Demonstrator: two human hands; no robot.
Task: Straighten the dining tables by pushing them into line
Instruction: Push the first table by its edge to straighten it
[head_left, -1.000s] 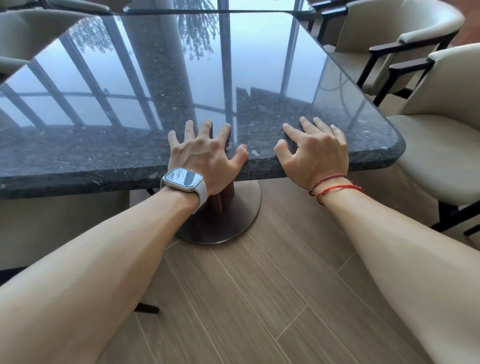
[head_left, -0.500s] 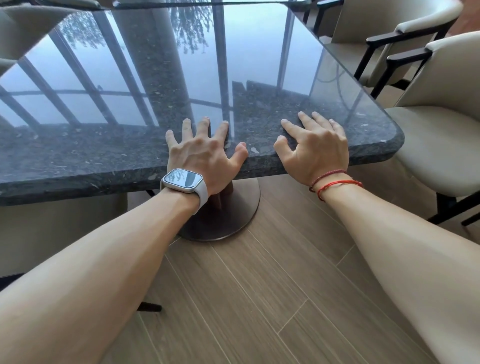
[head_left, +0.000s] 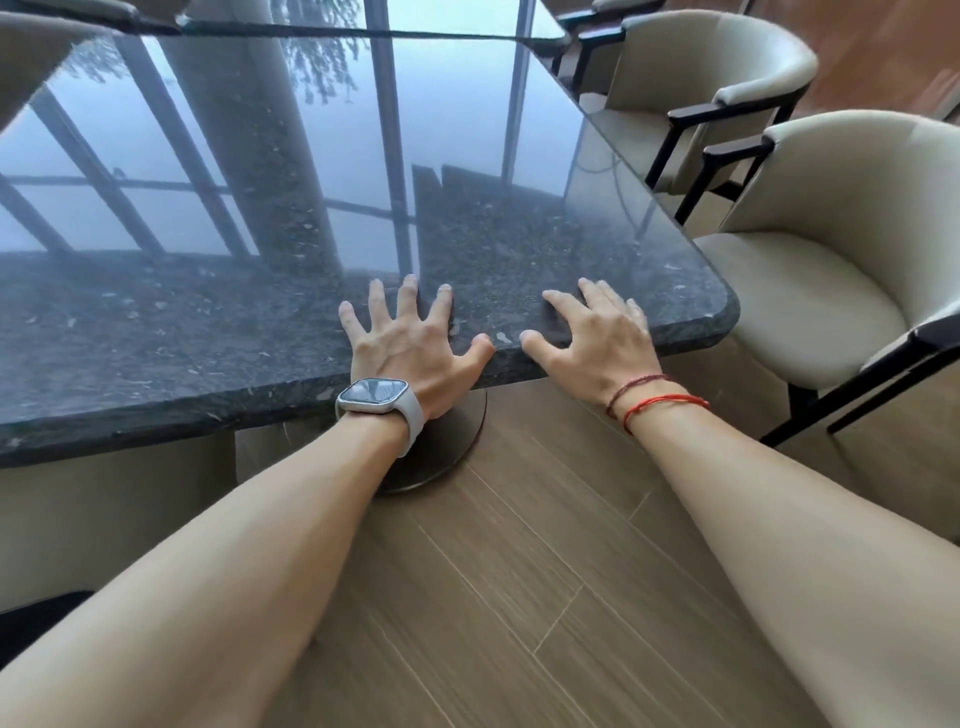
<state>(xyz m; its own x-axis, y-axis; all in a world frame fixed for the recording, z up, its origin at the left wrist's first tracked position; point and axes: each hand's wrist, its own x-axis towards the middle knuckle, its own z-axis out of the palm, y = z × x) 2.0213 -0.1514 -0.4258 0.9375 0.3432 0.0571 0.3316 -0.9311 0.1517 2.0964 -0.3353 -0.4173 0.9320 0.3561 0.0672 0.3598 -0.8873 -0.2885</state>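
- Both hands are laid on the near edge of the dining table (head_left: 208, 322). The left hand (head_left: 410, 343) lies flat with its fingers straight and fanned out on the stone. The right hand (head_left: 597, 338) rests with its fingers lightly bent on top and its thumb at the rim. Neither closes round anything, so this is a push with open palms, not a hold.
- One change shows over the last second: the left fingers were arched at the knuckles and now lie straight and spread wider. I read this as weight going into the heel of the hand.
- Little has changed at the right hand. It sits as it did, just beside the left, with the table's rounded corner a short way off its outer side.
- Straight beyond the fingertips, the far edge meets the second table (head_left: 441, 15). More of that seam shows now, though that may be only the head tilting.
- Directly below the left wrist and its watch (head_left: 376, 395), the pedestal base (head_left: 457, 447) stands on the wood floor (head_left: 519, 571).
- Two cream chairs (head_left: 810, 291) stand off the right hand's outer side, close along the table's flank.
- Some shove seems under way. Whether the two tops line up cannot be judged from here, so I would call the job unfinished.
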